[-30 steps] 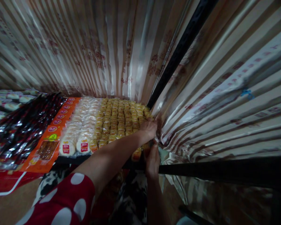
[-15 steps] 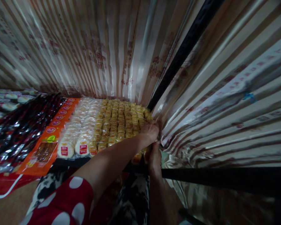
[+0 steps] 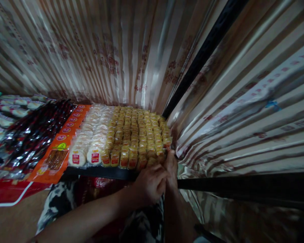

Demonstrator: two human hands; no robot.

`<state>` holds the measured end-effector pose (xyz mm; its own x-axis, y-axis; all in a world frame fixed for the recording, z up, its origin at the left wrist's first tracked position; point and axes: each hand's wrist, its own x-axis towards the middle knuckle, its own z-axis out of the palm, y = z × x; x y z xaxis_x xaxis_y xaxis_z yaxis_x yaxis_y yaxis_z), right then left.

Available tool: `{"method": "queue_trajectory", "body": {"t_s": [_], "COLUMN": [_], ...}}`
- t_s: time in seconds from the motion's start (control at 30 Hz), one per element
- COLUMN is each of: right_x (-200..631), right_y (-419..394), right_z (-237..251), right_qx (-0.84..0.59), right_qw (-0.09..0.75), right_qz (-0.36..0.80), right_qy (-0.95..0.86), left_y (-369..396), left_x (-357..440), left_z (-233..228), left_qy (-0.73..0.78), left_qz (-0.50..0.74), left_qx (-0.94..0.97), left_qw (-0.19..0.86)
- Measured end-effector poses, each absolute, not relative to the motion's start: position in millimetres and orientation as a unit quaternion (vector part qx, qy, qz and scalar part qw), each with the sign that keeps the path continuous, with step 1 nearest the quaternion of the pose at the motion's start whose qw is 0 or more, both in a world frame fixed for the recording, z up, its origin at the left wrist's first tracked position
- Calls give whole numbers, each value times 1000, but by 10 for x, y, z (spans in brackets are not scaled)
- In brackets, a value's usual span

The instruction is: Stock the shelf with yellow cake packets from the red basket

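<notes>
Rows of small yellow wrapped pastries (image 3: 136, 135) fill the right part of a dark shelf (image 3: 98, 172). My right hand (image 3: 171, 166) reaches up at the shelf's front right corner, its fingertips against the nearest yellow packs; whether it grips one is hidden. My left hand (image 3: 150, 184) hangs just below the shelf edge beside the right hand, fingers curled into a fist with nothing visible in it. Round white cakes with red labels (image 3: 91, 141) lie to the left of the yellow rows.
An orange snack pack (image 3: 57, 153) and dark glossy packets (image 3: 31, 133) lie further left. Shiny striped foil sheeting (image 3: 96, 50) hangs behind and to the right. A black post (image 3: 205, 50) rises from the corner and a black bar (image 3: 243, 184) runs right.
My left hand has pulled back from the shelf's far right corner to below its front edge. The yellow rows now reach the front edge. The right hand moved little.
</notes>
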<state>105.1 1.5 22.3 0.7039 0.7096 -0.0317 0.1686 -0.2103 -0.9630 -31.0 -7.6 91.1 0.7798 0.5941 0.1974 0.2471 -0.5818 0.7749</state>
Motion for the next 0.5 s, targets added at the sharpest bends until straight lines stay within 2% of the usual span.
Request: {"method": "queue_trajectory", "body": {"t_s": [0.1,0.23,0.33,0.43,0.5], "right_x": [1030,1008,900,644,401], "right_y": [12,-6,-122,-357,-547], "right_z": [251,298,408,559,609], "right_qx": [-764,-793,-782,-735,-686], "right_qw": [524,489,478,513,565], "right_qz": [223,199,135,19,3], "right_qy": [-302,-304,-376,-443,-460], "left_y": [-308,-510,-601,-682,-721], "left_x": [-667,-1109,-1431,-1720,-1861], "left_z": [673,266,-66,-377,-553], "left_qy": [277,376,446,510,572], "left_qz": [200,140,83,19,-17], "left_qx": [825,778,730,667,617], "left_qw": [450,483,511,543,539]}}
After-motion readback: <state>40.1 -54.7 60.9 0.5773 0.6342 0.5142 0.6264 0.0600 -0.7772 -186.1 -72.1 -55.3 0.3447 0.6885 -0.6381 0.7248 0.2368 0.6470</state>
